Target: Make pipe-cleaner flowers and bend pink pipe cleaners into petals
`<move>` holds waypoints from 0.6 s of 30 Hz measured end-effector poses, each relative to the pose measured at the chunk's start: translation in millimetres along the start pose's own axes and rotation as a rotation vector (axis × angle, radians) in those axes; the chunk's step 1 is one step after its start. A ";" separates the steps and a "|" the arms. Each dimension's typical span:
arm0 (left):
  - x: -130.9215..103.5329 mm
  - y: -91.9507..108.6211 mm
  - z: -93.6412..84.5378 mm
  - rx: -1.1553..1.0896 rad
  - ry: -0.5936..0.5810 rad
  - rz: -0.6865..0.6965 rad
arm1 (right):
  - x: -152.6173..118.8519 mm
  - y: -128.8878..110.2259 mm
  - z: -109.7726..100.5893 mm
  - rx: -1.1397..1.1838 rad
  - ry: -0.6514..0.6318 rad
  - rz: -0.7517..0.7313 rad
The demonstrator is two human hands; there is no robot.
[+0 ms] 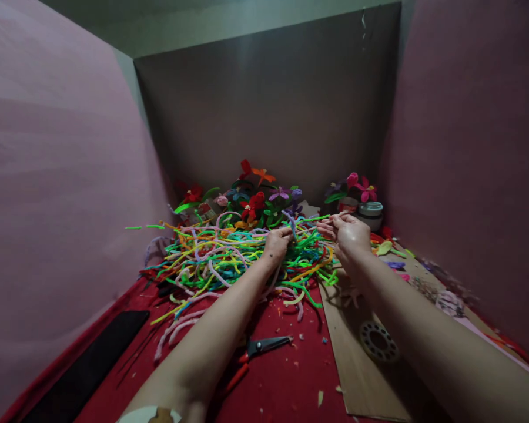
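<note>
Over the far side of a tangled heap of coloured pipe cleaners, both of my hands are raised. My left hand is closed in a pinch, with a purple pipe cleaner sticking up at its fingertips. To the right, my right hand pinches the end of a green pipe cleaner between thumb and finger, its other fingers loosely spread. This green length stretches left toward the purple one; whether the two are joined I cannot make out.
Pipe-cleaner flowers stand behind the heap. Red-handled scissors lie on the red cloth. Cardboard at right carries a tape spool. A lidded jar stands behind my right hand. A black strip lies left.
</note>
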State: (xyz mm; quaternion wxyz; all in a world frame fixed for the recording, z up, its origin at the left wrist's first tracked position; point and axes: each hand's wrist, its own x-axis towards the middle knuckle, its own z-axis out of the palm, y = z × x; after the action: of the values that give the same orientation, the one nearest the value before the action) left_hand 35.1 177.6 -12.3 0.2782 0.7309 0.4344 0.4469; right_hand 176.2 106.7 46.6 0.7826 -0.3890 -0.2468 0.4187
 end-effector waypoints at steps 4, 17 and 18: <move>2.2 1.8 2.3 0.041 0.008 -0.033 | 5.2 -1.7 -0.5 -0.006 0.032 0.030; -3.6 46.8 -39.8 0.339 -0.081 -0.019 | -84.3 -2.4 -20.2 -0.456 -0.358 -0.131; -8.0 51.5 -48.1 0.359 -0.089 -0.015 | -94.7 4.0 -21.3 -0.621 -0.464 -0.196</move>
State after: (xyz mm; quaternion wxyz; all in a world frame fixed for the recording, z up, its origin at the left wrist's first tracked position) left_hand 10.2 147.4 46.8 0.1656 0.7846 0.4999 0.3272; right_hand 139.6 19.3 25.3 0.5875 -0.4767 -0.5679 0.3241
